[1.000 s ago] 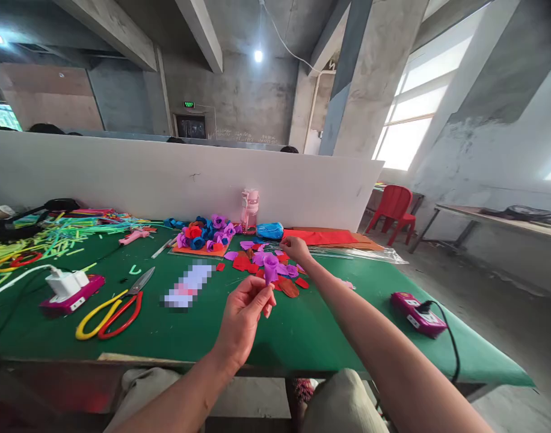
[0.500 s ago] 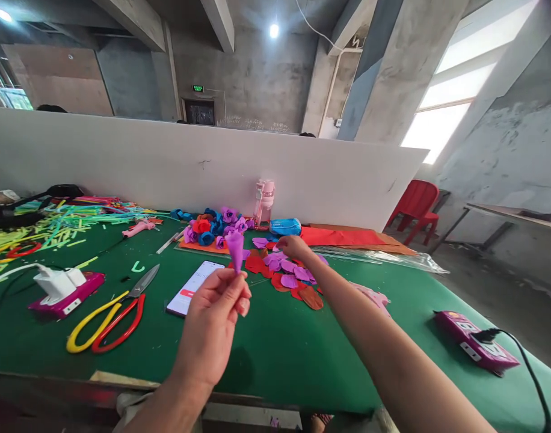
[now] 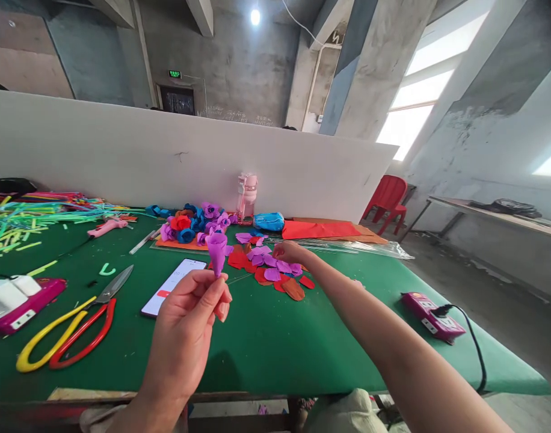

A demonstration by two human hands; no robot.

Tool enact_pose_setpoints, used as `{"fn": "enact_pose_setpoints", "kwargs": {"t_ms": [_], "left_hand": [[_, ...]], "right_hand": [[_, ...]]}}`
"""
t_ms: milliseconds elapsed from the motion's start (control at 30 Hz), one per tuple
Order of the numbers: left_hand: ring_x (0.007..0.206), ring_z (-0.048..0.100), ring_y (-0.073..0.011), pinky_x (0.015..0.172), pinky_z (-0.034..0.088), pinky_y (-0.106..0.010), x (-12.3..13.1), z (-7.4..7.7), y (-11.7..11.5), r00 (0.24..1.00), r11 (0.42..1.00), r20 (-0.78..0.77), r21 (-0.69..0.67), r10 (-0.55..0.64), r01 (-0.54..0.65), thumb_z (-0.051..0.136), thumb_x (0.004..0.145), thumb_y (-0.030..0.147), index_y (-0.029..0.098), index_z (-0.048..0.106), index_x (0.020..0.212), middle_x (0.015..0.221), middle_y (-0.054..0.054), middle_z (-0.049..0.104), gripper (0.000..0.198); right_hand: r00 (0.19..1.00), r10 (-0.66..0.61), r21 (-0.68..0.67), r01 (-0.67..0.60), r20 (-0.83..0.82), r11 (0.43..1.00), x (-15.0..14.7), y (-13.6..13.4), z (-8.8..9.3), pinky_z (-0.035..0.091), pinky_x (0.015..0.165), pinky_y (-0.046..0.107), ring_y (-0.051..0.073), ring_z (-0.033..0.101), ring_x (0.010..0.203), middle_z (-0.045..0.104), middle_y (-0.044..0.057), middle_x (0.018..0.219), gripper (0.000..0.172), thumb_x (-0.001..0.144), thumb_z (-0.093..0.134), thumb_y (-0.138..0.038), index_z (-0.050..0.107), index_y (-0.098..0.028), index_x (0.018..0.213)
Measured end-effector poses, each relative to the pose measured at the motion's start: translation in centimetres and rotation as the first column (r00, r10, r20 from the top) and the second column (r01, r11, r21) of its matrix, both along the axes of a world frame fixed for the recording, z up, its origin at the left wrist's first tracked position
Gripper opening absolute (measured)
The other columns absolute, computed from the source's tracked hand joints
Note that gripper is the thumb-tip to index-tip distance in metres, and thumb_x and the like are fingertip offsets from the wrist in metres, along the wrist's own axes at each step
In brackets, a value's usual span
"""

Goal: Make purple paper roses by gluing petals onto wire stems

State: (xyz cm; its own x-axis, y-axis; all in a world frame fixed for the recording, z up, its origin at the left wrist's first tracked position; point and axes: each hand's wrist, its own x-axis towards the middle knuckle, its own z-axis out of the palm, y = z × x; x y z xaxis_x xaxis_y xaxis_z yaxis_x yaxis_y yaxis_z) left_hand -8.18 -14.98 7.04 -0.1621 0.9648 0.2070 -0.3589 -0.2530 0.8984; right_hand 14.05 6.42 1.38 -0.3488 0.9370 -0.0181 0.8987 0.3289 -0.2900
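Observation:
Upright between the thumb and fingers of my left hand (image 3: 187, 322) is a purple crepe-paper flower (image 3: 217, 249), rolled into a cone. My right hand (image 3: 293, 252) reaches to the back of a pile of loose paper petals. Its fingers are curled down close to the purple petals (image 3: 260, 255); whatever is between the fingertips is hidden. Red petals (image 3: 238, 258) and a brown petal (image 3: 293, 288) lie in the same pile. Finished paper flowers (image 3: 197, 222) in purple, blue and red are heaped behind the cone.
Scissors (image 3: 101, 300), a phone (image 3: 174, 285) and a pink glue gun (image 3: 107, 227) lie to the left. A pink bottle (image 3: 247, 198) and blue packet (image 3: 269, 221) stand near the white partition (image 3: 302, 168). Power strips (image 3: 431, 317) sit at both sides; red paper (image 3: 320, 230) lies behind.
The view has turned right, so everything sits further left in the picture. My left hand still holds the purple flower; my right hand stays at the petal pile.

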Motion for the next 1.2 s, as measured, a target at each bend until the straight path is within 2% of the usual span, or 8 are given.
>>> {"fn": "enact_pose_setpoints", "kwargs": {"t_ms": [167,300,433,567,767,933,1200], "left_hand": [[0.051,0.046,-0.0109,0.044,0.037,-0.025,0.0,-0.2,0.1,1.000,1.000,0.002,-0.002,-0.009,0.009,0.072,0.067,0.032,0.023,0.066,0.073,0.061,-0.001,0.055,0.013],[0.051,0.046,-0.0106,0.044,0.036,-0.025,0.2,-0.2,0.1,1.000,1.000,-0.013,-0.017,-0.015,0.015,0.072,0.067,0.032,0.022,0.065,0.073,0.061,-0.001,0.055,0.013],[0.051,0.045,-0.0096,0.045,0.036,-0.023,0.5,-0.3,0.1,1.000,0.999,-0.007,-0.034,-0.028,0.028,0.071,0.067,0.031,0.020,0.064,0.072,0.060,-0.001,0.055,0.014],[0.051,0.045,-0.0087,0.046,0.035,-0.022,0.6,-0.3,0.0,0.999,0.997,0.001,-0.061,-0.054,0.054,0.072,0.067,0.030,0.018,0.063,0.070,0.059,0.000,0.055,0.015],[0.052,0.045,-0.0072,0.048,0.035,-0.020,0.6,-0.2,-0.2,0.996,0.993,0.012,-0.075,-0.087,0.087,0.070,0.070,0.028,0.017,0.061,0.072,0.059,0.001,0.055,0.015],[0.053,0.045,-0.0075,0.049,0.035,-0.020,0.7,-0.4,-0.3,0.995,0.992,0.006,-0.077,-0.103,0.103,0.069,0.071,0.028,0.016,0.060,0.073,0.060,0.001,0.055,0.015],[0.053,0.045,-0.0077,0.049,0.036,-0.020,0.8,-0.4,-0.4,0.994,0.990,0.001,-0.089,-0.110,0.109,0.068,0.071,0.028,0.016,0.060,0.073,0.060,0.001,0.054,0.015]], "right_hand": [[1.000,0.011,0.055,-0.012,0.007,0.998,0.7,0.1,0.5,0.039,0.061,0.020,0.014,0.061,0.076,0.071,0.003,0.085,0.022,0.076,0.053,-0.015,0.071,-0.018,0.088],[0.995,0.035,0.053,-0.040,0.089,0.998,-0.3,-0.4,0.0,0.039,0.061,0.021,0.017,0.061,0.076,0.071,0.004,0.083,0.013,0.068,0.067,-0.024,0.072,-0.019,0.079],[0.984,0.006,0.072,-0.019,0.175,0.997,-1.3,-1.0,-0.5,0.040,0.063,0.023,0.019,0.062,0.076,0.070,0.009,0.084,0.012,0.070,0.066,-0.022,0.072,-0.018,0.079],[0.970,-0.019,0.088,-0.003,0.241,0.996,-1.5,-1.3,0.0,0.040,0.063,0.023,0.019,0.063,0.078,0.070,0.009,0.086,0.016,0.075,0.059,-0.020,0.072,-0.018,0.084],[0.952,-0.020,0.122,-0.019,0.307,0.992,-1.8,-2.0,0.4,0.043,0.066,0.024,0.020,0.063,0.087,0.069,0.008,0.100,0.025,0.078,0.051,-0.018,0.069,-0.021,0.094],[0.932,0.023,0.090,-0.060,0.361,0.994,-2.5,-2.6,0.1,0.045,0.069,0.025,0.022,0.063,0.090,0.069,0.008,0.099,0.019,0.074,0.058,-0.021,0.069,-0.021,0.088],[0.925,-0.017,0.122,-0.032,0.380,0.992,-2.8,-2.7,0.0,0.046,0.071,0.029,0.024,0.064,0.090,0.069,0.012,0.098,0.026,0.074,0.051,-0.014,0.070,-0.018,0.092]]}}
